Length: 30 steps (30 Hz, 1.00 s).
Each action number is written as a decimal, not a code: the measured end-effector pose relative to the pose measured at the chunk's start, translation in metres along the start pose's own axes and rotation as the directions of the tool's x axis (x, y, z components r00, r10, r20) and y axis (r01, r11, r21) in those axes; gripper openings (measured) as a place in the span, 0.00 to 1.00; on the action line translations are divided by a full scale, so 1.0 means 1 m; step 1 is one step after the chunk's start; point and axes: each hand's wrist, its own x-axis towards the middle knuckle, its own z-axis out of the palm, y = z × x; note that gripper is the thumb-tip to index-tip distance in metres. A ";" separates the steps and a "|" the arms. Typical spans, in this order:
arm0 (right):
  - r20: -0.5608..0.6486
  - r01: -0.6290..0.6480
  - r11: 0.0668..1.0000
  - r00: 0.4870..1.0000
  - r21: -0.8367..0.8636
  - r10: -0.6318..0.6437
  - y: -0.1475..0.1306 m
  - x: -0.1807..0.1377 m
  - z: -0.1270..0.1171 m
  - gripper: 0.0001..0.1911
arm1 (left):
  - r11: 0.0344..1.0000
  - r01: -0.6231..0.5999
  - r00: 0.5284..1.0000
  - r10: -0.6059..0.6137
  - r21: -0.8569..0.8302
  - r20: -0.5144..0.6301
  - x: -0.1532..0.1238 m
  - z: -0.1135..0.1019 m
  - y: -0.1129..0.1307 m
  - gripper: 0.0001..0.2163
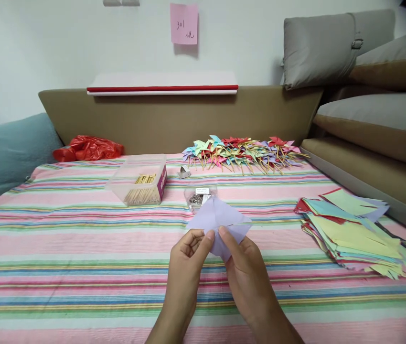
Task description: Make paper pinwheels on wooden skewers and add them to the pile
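Between both hands is a lavender paper square with slits cut in from its corners, raised above the striped cloth. My left hand pinches its lower left part between thumb and curled fingers. On the lower right, my right hand grips it with the thumb on top and the fingers behind. Both thumb tips lie close together near the sheet's middle. Just beyond the paper stands a small clear box of metal pins, partly hidden by it. What the fingers do underneath is hidden.
A clear tub of thin wooden sticks stands back left, near a red plastic bag. Finished paper pinwheels lie heaped at the back. Cut coloured sheets are stacked at right, with dark scissors partly visible beside them. Cushions border the right.
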 end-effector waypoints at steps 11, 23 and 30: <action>0.032 -0.018 0.999 0.999 0.029 0.017 0.002 -0.002 0.001 0.18 | 1.000 0.004 1.000 -0.004 0.006 -0.007 -0.002 0.000 -0.002 0.10; -0.012 0.047 0.956 0.999 -0.291 -0.053 -0.004 0.001 -0.013 0.19 | 0.996 0.017 0.991 -0.028 -0.084 -0.129 0.007 -0.013 0.006 0.12; 0.318 0.504 0.404 0.837 -0.763 -0.445 -0.012 0.002 -0.035 0.21 | 0.994 -0.046 0.981 0.026 -0.099 -0.191 0.011 -0.021 0.009 0.12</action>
